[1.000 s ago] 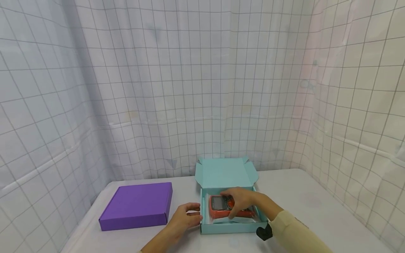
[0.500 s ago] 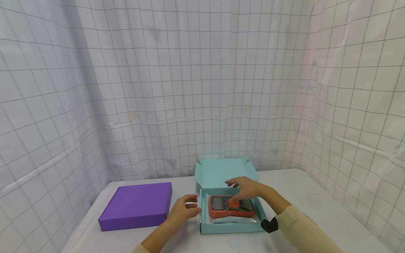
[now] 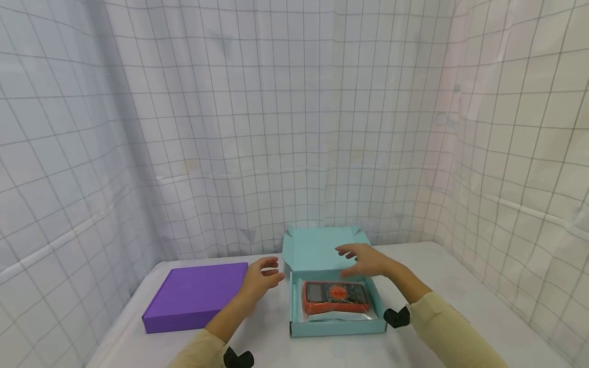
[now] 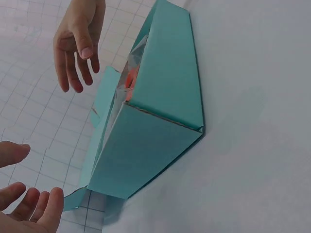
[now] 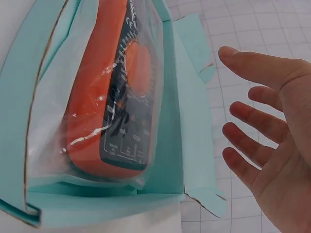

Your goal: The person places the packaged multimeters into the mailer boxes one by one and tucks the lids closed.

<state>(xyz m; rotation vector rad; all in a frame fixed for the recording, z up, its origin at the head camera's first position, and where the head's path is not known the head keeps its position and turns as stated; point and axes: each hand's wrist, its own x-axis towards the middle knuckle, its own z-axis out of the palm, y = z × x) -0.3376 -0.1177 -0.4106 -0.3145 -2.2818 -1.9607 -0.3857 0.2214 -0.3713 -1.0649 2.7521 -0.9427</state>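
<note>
An orange-and-black multimeter (image 3: pixel 338 292) in a clear plastic bag lies inside the teal cardboard box (image 3: pixel 338 329), whose lid (image 3: pixel 317 250) stands folded back. Above the rear of the box hovers my right hand (image 3: pixel 368 260), fingers loosely spread and holding nothing. My left hand (image 3: pixel 258 280) is raised just left of the box, fingers slightly bent, also holding nothing. In the right wrist view the multimeter's round dial (image 5: pixel 138 68) shows through the bag, apart from the right hand. The left wrist view shows the box's outer walls (image 4: pixel 146 145), with the left fingers off them.
A closed purple box (image 3: pixel 198 294) lies on the white-covered table (image 3: pixel 271 347), left of the teal box. White grid-patterned curtains (image 3: pixel 257 128) enclose the back and both sides.
My right hand has let go of the multimeter and risen up and back, leaving it in the box. My left hand has lifted away from the box's left side.
</note>
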